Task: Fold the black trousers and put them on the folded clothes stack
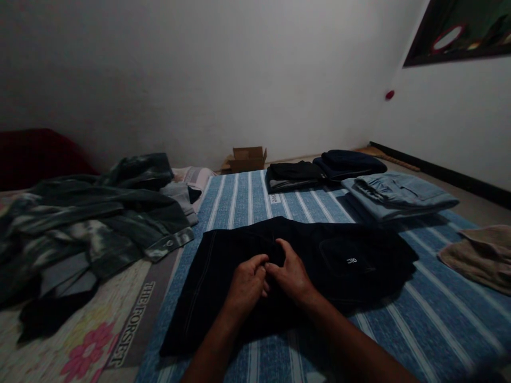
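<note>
Light jeans (415, 194) lie folded, a mottled heap (131, 213) unfolded, and over flat dark trousers (315, 250) the left hand (248, 279) and right hand (293, 275) meet, any pinch unclear.

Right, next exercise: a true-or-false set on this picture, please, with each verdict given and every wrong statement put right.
1. The left hand and right hand are over the dark garment. True.
2. The dark garment lies on the floral sheet. False: it lies on the blue striped sheet.
3. The cardboard box stands beyond the far edge of the blue striped sheet. True.
4. The left hand and right hand are wide apart. False: they are close together.
5. The folded light blue garment is to the right of the cardboard box. True.
</note>
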Tool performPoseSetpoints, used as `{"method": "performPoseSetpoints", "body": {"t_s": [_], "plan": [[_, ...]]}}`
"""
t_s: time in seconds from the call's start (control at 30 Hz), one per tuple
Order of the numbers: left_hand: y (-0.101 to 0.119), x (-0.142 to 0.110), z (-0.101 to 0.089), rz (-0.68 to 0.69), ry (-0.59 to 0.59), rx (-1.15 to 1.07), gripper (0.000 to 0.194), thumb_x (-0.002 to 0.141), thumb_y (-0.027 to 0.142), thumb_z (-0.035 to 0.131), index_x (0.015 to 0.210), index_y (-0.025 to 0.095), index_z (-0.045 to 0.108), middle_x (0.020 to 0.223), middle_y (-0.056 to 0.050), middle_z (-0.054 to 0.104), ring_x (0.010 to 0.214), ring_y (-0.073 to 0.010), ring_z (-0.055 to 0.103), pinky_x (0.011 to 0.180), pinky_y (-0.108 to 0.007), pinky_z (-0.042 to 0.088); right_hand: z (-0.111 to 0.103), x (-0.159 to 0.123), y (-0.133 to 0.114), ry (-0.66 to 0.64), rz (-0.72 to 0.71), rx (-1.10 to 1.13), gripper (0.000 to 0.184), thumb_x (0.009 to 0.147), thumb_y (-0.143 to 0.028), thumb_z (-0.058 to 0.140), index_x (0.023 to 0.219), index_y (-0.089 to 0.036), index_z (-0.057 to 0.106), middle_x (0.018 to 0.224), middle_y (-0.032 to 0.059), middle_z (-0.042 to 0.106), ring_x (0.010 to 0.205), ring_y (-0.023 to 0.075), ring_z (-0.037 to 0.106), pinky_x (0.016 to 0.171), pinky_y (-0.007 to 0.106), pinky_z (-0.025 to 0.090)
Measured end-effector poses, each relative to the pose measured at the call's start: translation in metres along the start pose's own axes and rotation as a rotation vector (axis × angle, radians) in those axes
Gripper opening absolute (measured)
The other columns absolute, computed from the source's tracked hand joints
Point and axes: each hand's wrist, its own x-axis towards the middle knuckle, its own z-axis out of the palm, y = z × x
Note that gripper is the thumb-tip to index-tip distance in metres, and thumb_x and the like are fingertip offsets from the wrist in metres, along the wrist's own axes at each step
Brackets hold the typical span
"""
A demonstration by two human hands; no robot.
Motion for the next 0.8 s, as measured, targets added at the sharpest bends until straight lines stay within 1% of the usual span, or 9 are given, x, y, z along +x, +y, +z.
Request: {"method": "performPoseSetpoints", "body": {"t_s": [0.13, 0.2, 0.3, 0.4, 0.5, 0.67, 0.73, 0.8], "plan": [[0.001, 0.0, -0.003, -0.015, -0.017, 0.021, 0.042, 0.078, 0.018, 0.047, 0.117, 0.008, 0.058, 0.051, 0.005, 0.057, 0.043, -0.0109, 0.055, 0.046, -0.022, 0.047, 0.0, -0.001, -0.006, -0.022, 0.006, -0.067, 0.075, 0.065, -0.03, 0.063, 0.135, -0.016, 0.042, 0.109, 0.0114, 0.063, 0.103, 0.0296, 0.059, 0.087, 0.039, 0.046], [0.0, 0.0, -0.005, -0.023, -0.035, 0.022, 0.044, 0.078, 0.017, 0.046, 0.119, 0.007, 0.056, 0.053, 0.004, 0.058, 0.045, -0.0113, 0.057, 0.047, -0.022, 0.048, 0.0, 0.0, -0.007, -0.029, 0.007, -0.081, 0.076, 0.064, -0.026, 0.063, 0.136, -0.016, 0.041, 0.107, 0.0117, 0.064, 0.103, 0.0304, 0.059, 0.086, 0.04, 0.047], [-0.002, -0.001, -0.005, -0.028, -0.054, 0.016, 0.045, 0.078, 0.017, 0.045, 0.121, 0.006, 0.055, 0.054, 0.003, 0.059, 0.047, -0.0114, 0.057, 0.049, -0.023, 0.049, -0.001, 0.0, -0.006, -0.026, -0.01, -0.074, 0.073, 0.063, -0.019, 0.06, 0.134, -0.017, 0.044, 0.111, 0.0109, 0.063, 0.104, 0.0285, 0.059, 0.089, 0.039, 0.045], [-0.002, -0.004, -0.006, -0.002, -0.045, -0.009, 0.042, 0.077, 0.018, 0.049, 0.116, 0.007, 0.058, 0.062, 0.001, 0.062, 0.05, -0.0117, 0.059, 0.05, -0.024, 0.049, -0.001, 0.0, -0.003, -0.032, -0.044, -0.035, 0.07, 0.063, -0.016, 0.058, 0.132, -0.016, 0.045, 0.116, 0.0108, 0.061, 0.106, 0.0262, 0.058, 0.092, 0.037, 0.044], [0.006, -0.008, -0.013, 0.061, 0.017, 0.011, 0.037, 0.075, 0.023, 0.053, 0.109, 0.01, 0.061, 0.068, -0.002, 0.066, 0.056, -0.0133, 0.061, 0.052, -0.024, 0.05, -0.001, 0.0, -0.004, -0.032, -0.069, 0.026, 0.068, 0.064, -0.015, 0.057, 0.13, -0.016, 0.045, 0.118, 0.0096, 0.06, 0.109, 0.0243, 0.056, 0.093, 0.035, 0.044], [0.029, -0.016, -0.035, 0.182, 0.2, 0.111, 0.034, 0.074, 0.031, 0.055, 0.102, 0.013, 0.064, 0.077, -0.003, 0.069, 0.063, -0.0164, 0.065, 0.057, -0.027, 0.052, -0.009, 0.0, -0.02, -0.036, -0.126, 0.091, 0.063, 0.065, -0.016, 0.059, 0.127, -0.02, 0.047, 0.119, 0.0065, 0.06, 0.109, 0.0223, 0.056, 0.094, 0.033, 0.043], [0.033, -0.015, -0.042, 0.222, 0.25, 0.167, 0.035, 0.075, 0.035, 0.054, 0.102, 0.014, 0.064, 0.079, -0.004, 0.069, 0.065, -0.0178, 0.066, 0.06, -0.03, 0.053, -0.016, 0.0, -0.022, -0.03, -0.133, 0.086, 0.064, 0.065, -0.017, 0.06, 0.128, -0.02, 0.046, 0.12, 0.0064, 0.059, 0.109, 0.0221, 0.056, 0.094, 0.033, 0.044], [0.03, -0.012, -0.046, 0.254, 0.271, 0.24, 0.035, 0.076, 0.036, 0.052, 0.101, 0.015, 0.065, 0.081, -0.004, 0.07, 0.067, -0.0192, 0.067, 0.067, -0.033, 0.054, -0.023, 0.0, -0.016, -0.006, -0.106, 0.054, 0.065, 0.065, -0.018, 0.061, 0.129, -0.018, 0.045, 0.121, 0.0078, 0.059, 0.111, 0.0225, 0.056, 0.095, 0.034, 0.043]]}}
